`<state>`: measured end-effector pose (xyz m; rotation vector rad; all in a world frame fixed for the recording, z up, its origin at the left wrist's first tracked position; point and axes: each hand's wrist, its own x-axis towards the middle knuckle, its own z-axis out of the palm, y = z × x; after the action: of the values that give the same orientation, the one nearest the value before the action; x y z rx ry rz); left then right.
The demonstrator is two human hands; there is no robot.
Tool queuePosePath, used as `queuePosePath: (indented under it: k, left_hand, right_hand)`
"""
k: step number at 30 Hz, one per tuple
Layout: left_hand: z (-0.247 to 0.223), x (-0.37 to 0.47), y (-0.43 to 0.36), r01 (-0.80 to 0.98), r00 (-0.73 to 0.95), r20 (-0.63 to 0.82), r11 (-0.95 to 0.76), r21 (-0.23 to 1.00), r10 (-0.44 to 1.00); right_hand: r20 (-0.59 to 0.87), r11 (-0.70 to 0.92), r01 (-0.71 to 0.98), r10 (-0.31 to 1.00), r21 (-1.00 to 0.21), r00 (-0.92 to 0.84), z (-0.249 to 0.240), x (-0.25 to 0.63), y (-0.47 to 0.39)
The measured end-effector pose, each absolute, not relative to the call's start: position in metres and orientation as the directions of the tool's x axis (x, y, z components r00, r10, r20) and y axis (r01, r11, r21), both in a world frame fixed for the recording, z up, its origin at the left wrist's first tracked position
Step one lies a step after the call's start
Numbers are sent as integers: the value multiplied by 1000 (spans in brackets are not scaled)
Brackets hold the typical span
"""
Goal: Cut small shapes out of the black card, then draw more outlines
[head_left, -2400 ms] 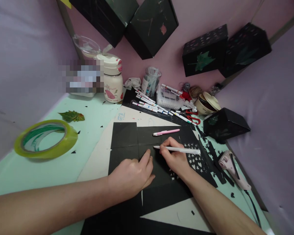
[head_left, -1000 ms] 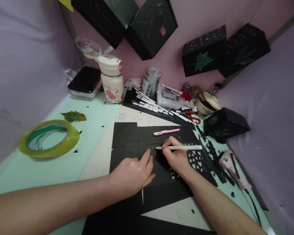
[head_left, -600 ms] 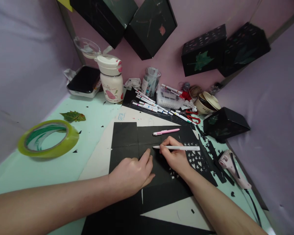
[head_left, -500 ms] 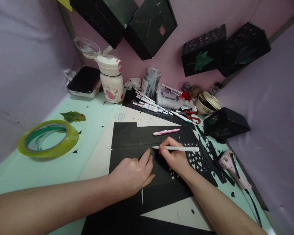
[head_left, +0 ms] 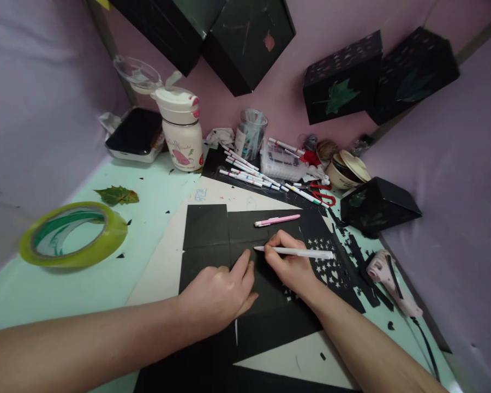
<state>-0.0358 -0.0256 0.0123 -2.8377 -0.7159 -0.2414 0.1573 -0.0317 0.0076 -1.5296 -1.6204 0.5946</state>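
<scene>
Pinched in my right hand is a slim white pen, its tip touching or just above the black card. My left hand rests on the same card, fingers stretched toward the pen tip, holding nothing. Fold lines cross the card, and its right part bears cut-out stars and hearts. Above my right hand a pink pen lies on the card. Part of the card is hidden under both hands.
At left sit a roll of tape, a leaf and a white bottle. Behind the card lie several markers, a jar and red-handled scissors. A glue gun and a black box stand at right.
The white pen has tilted slightly, its back end a little lower. Both hands stay in nearly the same place on the card. The whole view has shifted slightly.
</scene>
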Motion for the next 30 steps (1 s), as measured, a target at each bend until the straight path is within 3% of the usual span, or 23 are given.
queuePosePath:
  k: [11, 30]
  left_hand:
    - [13, -36, -25, 480, 870, 213, -863, -156, 445]
    - [13, -36, -26, 486, 866, 216, -861, -148, 451]
  right_hand:
    - [259, 130, 578, 955, -806, 145, 5, 157, -32]
    - [242, 125, 584, 962, -802, 127, 3, 159, -32]
